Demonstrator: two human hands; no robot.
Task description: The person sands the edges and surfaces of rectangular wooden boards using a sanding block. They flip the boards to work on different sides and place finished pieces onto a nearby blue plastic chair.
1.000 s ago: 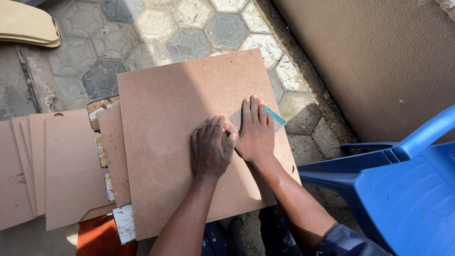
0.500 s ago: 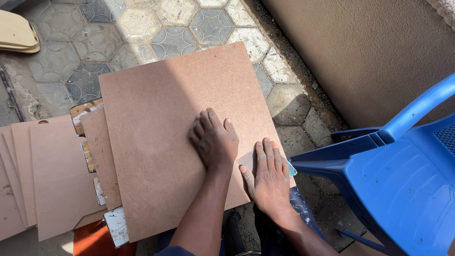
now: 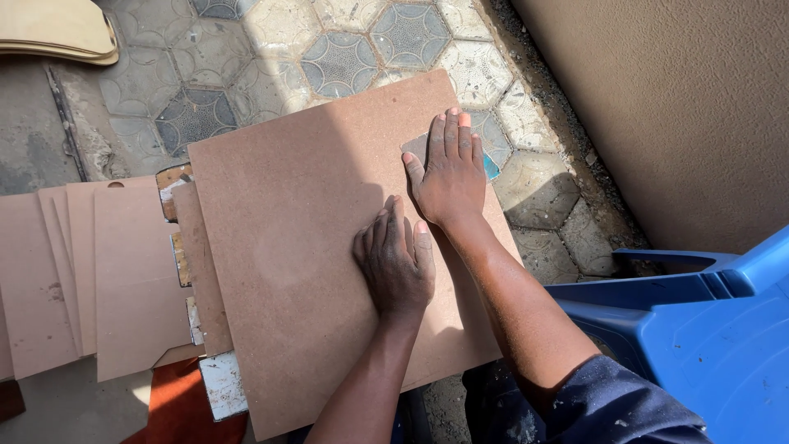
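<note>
From the head camera, a large brown fibreboard panel [image 3: 304, 271] is seen lying flat, tilted a little, over a stack of other pieces above a paved floor [image 3: 329, 57] of hexagonal tiles. The left hand [image 3: 396, 265] is laid palm down near the middle of the panel, fingers together and flat, with nothing gripped. The right hand [image 3: 449, 173] is pressed flat near the panel's far right edge, fingers stretched out, upon a small grey sanding sheet [image 3: 417, 148] whose blue-edged corner shows just past the little finger; the sheet is held down by the palm rather than clenched. Thinner brown boards [image 3: 99, 279] are fanned out to the left, partly under the panel. A blue plastic chair [image 3: 707, 329] is seen at the right, beside a plain tan wall [image 3: 682, 107]. Pale curved boards [image 3: 57, 33] are stacked at the upper left.
</note>
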